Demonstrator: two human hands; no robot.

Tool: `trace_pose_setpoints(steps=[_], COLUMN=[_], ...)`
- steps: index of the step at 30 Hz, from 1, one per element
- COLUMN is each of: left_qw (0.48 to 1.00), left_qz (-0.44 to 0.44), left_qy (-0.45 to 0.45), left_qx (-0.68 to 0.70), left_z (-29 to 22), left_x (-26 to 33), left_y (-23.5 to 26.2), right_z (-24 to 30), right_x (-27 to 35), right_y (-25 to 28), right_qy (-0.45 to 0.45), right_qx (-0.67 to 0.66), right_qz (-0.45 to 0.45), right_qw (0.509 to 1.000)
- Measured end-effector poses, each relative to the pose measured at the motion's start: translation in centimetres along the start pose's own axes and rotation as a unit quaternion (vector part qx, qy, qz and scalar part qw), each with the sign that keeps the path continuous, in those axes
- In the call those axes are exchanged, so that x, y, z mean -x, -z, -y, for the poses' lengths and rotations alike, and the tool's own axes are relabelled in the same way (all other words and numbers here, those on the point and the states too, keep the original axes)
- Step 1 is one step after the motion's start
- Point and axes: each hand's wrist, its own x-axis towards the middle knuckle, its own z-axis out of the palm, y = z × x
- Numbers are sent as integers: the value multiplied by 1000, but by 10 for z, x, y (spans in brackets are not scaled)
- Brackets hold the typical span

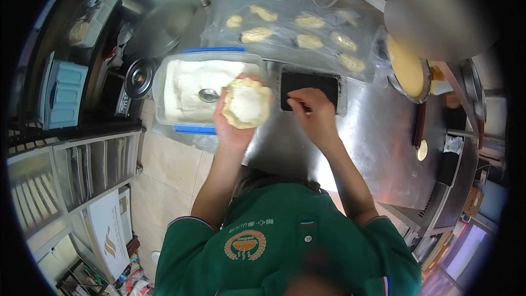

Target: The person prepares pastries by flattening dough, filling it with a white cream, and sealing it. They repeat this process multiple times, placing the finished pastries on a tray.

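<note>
My left hand cups a round of dough from below, palm up, with its fingers around the edge. White powdery filling lies in the hollow of the dough. Just left stands a clear plastic tub of white powder, with a metal spoon resting in it. Over a shallow rectangular tray of fine black contents, my right hand is held with its fingertips pinched together. Whatever may be between those fingertips is too small to make out.
Several flattened dough pieces lie beneath clear plastic sheeting at the back of the steel table. A bowl of yellow mixture stands at the right. A blurred round shape looms at upper right. Shelving lines the left.
</note>
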Motion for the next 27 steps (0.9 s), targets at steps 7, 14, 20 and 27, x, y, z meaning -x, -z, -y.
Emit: trace_pose_setpoints(steps=[7, 14, 20, 27], left_qw=[994, 993, 988, 987], left_qz=[-2, -9, -53, -22], left_qy=[-109, -116, -141, -161], left_qx=[-9, 21, 29, 22], left_z=[-99, -129, -148, -165], left_x=[13, 14, 2, -8], left_y=[25, 41, 46, 51], right_z=[-25, -26, -21, -26], right_x=[-38, -53, -60, -54], right_y=[-128, -165, -165, -179], right_qy=[220, 253, 275, 266], right_qx=[293, 323, 322, 373], right_qz=[219, 288, 257, 275], right_qw=[904, 865, 869, 845])
